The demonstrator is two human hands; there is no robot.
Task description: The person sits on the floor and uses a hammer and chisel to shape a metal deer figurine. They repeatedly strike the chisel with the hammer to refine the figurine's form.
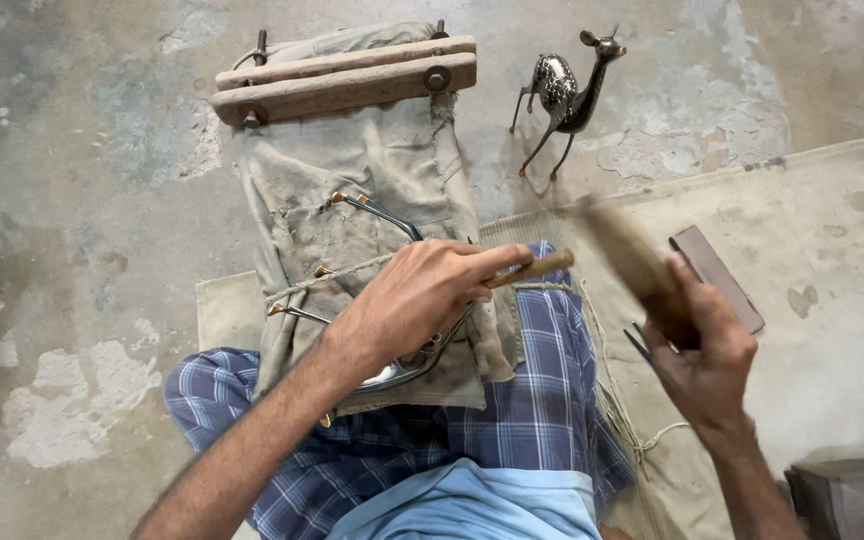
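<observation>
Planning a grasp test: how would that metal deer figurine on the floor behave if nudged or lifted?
The deer figurine stands on four thin, splayed legs with a tall neck, so a sideways nudge would probably tip it. It looks like rigid metal, likely heavy for its size. Its shiny surface may be slippery.

A craft workshop with work done seated on the ground. The rough concrete floor (82, 150) is stained and patchy. Ahead of the hands, a wooden clamp (344, 80) with bolts pins a worn cloth (372, 200). Beyond the right hand stands a finished metal deer figure (564, 95); a canvas mat (832, 270) lies under and beside it.
</observation>
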